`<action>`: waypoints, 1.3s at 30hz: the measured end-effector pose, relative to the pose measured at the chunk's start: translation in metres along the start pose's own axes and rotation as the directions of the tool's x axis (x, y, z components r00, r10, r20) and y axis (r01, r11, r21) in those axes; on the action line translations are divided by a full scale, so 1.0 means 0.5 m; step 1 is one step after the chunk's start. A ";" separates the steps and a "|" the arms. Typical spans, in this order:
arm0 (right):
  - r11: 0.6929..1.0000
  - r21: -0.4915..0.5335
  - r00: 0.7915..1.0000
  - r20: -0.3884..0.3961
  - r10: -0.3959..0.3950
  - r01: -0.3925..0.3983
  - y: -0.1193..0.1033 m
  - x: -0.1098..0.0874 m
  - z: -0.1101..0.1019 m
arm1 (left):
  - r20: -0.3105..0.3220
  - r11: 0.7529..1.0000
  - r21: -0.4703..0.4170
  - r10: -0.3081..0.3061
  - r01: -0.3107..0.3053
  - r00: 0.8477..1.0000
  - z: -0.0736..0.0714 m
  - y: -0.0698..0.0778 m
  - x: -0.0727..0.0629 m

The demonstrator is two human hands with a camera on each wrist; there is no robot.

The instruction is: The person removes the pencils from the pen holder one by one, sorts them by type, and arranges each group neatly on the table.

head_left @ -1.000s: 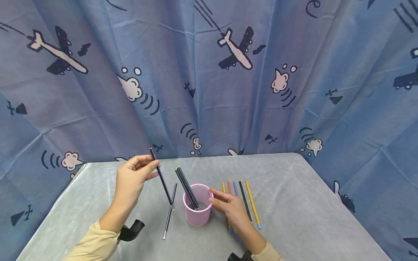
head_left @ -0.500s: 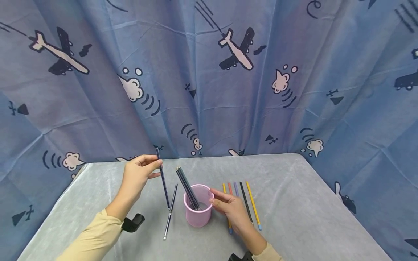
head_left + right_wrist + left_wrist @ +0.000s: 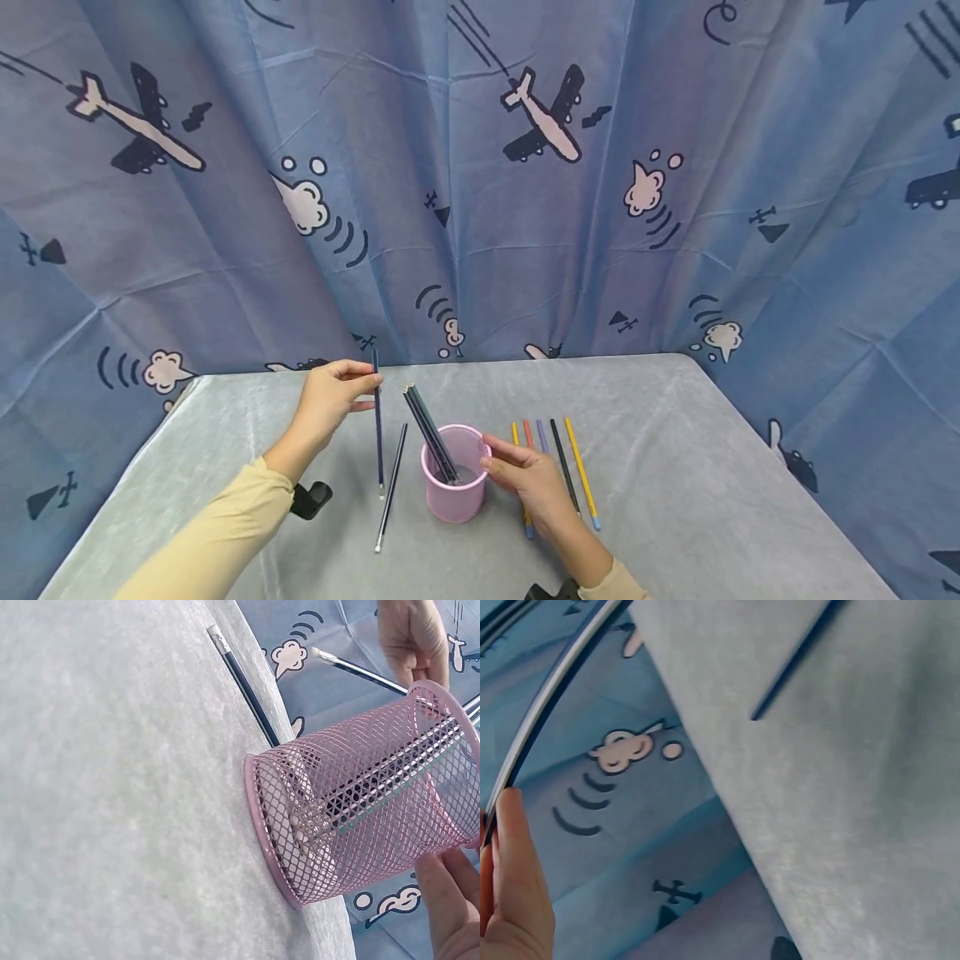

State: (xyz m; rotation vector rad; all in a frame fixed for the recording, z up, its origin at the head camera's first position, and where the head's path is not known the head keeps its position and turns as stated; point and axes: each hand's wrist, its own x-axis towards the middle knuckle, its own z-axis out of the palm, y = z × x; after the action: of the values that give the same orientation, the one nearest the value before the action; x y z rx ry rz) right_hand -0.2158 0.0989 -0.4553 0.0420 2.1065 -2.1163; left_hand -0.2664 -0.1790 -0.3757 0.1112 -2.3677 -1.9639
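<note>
My left hand [image 3: 330, 406] pinches a dark blue pencil [image 3: 378, 442] near its upper end. It hangs almost vertical, its white eraser end pointing down, to the left of the cup. The right hand [image 3: 534, 485] grips the right side of the rim of a pink mesh pencil cup [image 3: 454, 502], thumb and fingers across it. Inside the cup, several dark pencils [image 3: 424, 427] lean to the left, with their lower ends visible through the mesh in the right wrist view. Another dark blue pencil [image 3: 391, 492] with a white eraser lies on the table between the held pencil and the cup.
On the right of the cup several pencils lie side by side: yellow [image 3: 581, 471], black [image 3: 562, 458], purple [image 3: 542, 433], red [image 3: 528, 433], and a second yellow one partly behind the right hand. A blue curtain [image 3: 480, 208] with airplane prints hangs behind the grey table [image 3: 690, 492].
The left hand has moved right and slightly down, bringing its pencil from slanted to nearly vertical. That pencil's lower end no longer overlaps the lying pencil. The right hand and cup stay put.
</note>
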 end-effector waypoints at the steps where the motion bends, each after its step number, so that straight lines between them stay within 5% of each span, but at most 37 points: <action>1: 1.000 0.002 1.000 0.000 0.002 -0.002 0.000 0.000 0.000 | 0.015 1.000 0.022 -0.009 0.008 1.000 0.001 -0.005 0.002; 8: 1.000 0.013 1.000 0.005 0.003 -0.003 0.002 -0.001 0.002 | 0.065 0.988 0.141 -0.077 0.067 0.995 0.004 -0.034 0.014; 25: 1.000 0.007 1.000 0.017 -0.009 0.009 0.001 -0.001 -0.003 | 0.132 0.960 0.206 -0.221 0.192 0.966 0.011 -0.100 0.033; 39: 1.000 0.013 1.000 0.014 -0.003 0.002 0.002 0.001 -0.002 | 0.126 0.948 0.251 -0.234 0.197 0.964 0.019 -0.143 0.032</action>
State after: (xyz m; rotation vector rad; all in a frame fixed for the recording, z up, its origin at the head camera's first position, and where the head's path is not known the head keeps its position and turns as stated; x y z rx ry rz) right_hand -0.2161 0.0998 -0.4561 0.0262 2.0859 -2.1262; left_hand -0.2820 -0.1844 -0.4478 0.2493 -2.7952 -1.8234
